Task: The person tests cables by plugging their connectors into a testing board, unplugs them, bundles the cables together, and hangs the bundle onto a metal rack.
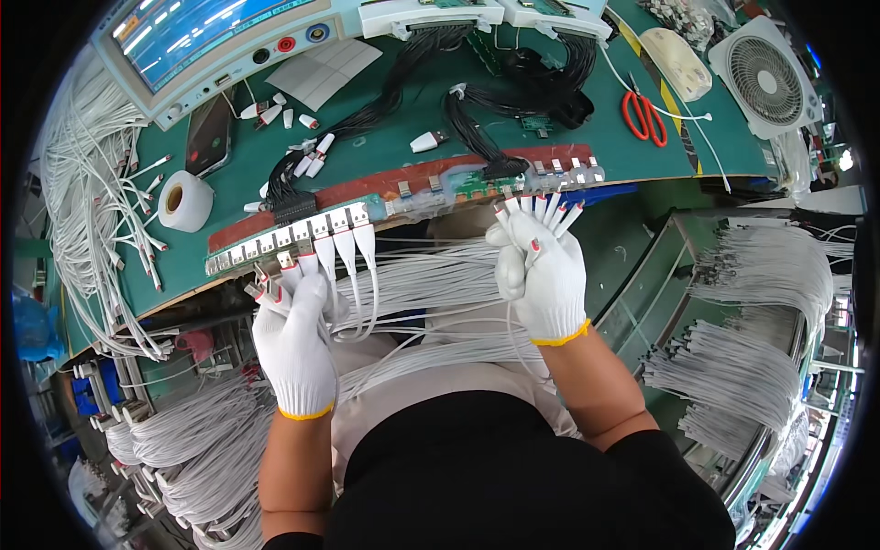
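Two gloved hands work at the near edge of a green bench (587, 96). The left hand (298, 344) is curled nearly closed, thumb against fingers, gripping several white plugs (272, 292) at the left part of a socket row (246, 252). Their tips point up toward the sockets, presumably so each can be pressed in without turning the wrist; whether any of them is seated cannot be told. Three cables (345, 246) stand in the row just right of that hand, their cords looping down, probably to leave the front clear.

The right hand (550, 284) is closed like a loose fist around a fan of plugs (554, 213), heads outward, at the right end of a long board (344, 195). The spread likely keeps the heads separate. Contact with the board cannot be confirmed.

Loose cords (431, 275) lie across the lap, seemingly to keep slack within reach. Storage: the right rack (658, 268) carries thick bundles of white cable (765, 270) in tiers, ends hanging together; rails at the left (137, 408) bear similar bundles (206, 435). A clear bag (687, 20) at the far right corner encloses small pale parts, too small to identify.
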Tool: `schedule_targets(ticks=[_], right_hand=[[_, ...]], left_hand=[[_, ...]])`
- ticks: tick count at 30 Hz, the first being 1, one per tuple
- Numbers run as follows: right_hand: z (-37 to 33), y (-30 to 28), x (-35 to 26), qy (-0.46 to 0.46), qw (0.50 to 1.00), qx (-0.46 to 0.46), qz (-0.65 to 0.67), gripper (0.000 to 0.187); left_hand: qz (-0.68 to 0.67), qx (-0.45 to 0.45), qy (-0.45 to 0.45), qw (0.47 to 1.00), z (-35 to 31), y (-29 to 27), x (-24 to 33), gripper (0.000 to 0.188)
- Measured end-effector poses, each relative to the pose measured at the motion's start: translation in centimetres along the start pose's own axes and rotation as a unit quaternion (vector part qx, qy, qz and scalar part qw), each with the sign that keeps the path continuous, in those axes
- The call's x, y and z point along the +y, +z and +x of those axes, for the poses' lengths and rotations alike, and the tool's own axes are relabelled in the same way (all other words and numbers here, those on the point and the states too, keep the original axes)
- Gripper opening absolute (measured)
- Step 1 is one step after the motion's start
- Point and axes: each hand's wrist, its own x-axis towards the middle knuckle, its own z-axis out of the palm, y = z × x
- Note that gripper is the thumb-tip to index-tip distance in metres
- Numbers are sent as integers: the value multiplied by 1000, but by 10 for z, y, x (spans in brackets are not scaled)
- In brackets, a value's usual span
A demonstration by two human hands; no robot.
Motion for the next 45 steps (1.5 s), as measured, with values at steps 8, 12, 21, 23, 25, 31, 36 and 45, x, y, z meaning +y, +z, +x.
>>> schedule_targets(ticks=[8, 12, 21, 23, 25, 31, 36, 45], right_hand=[[-3, 7, -4, -16, 999, -38, 5, 20], [-13, 13, -14, 10, 999, 37, -16, 20], [-11, 4, -5, -21, 1000, 18, 9, 26], [-12, 5, -9, 10, 1000, -8, 9, 26], [-12, 4, -7, -1, 1000, -11, 4, 26], [-2, 2, -7, 31, 999, -26, 20, 28], [-3, 6, 0, 1, 999, -11, 42, 29], [-10, 8, -9, -23, 998, 14, -60, 31]], left_hand=[[-41, 12, 8, 999, -2, 4, -1, 14], [-53, -3, 19, 998, -3, 4, 0, 14], [-25, 3, 11, 1000, -4, 5, -3, 15], [-34, 27, 33, 999, -2, 8, -2, 17], [-32, 18, 28, 999, 2, 11, 3, 18], [-32, -6, -5, 999, 1, 8, 5, 20], [-94, 5, -52, 994, -5, 2, 15, 24], [26, -21, -27, 999, 7, -12, 10, 24]])
